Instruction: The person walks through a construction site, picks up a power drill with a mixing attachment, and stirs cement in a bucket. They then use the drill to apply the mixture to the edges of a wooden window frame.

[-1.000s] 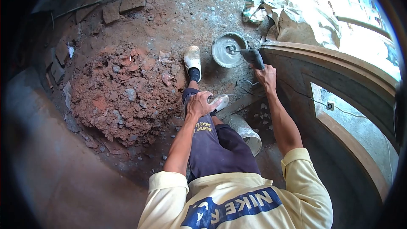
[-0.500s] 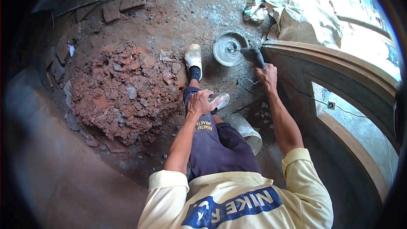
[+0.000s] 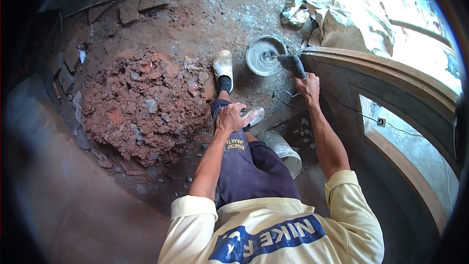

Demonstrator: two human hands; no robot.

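My right hand [image 3: 308, 87] is closed round the handle of a dark power drill [image 3: 292, 64]. The drill's tip reaches into a round bucket [image 3: 250, 62] of grey wet mix, which shows swirl rings. My left hand [image 3: 229, 117] rests on my thigh near the knee, fingers apart, with no object in it. My feet, in white shoes [image 3: 223, 63], stand to the left of the bucket and just below it.
A big heap of reddish rubble [image 3: 141, 107] lies on the left. On the right stands a wooden frame [image 3: 381, 61] with a cable [image 3: 349, 109] running across. A white bucket [image 3: 288, 159] lies by my leg. Crumpled sheeting [image 3: 356, 24] is at the upper right.
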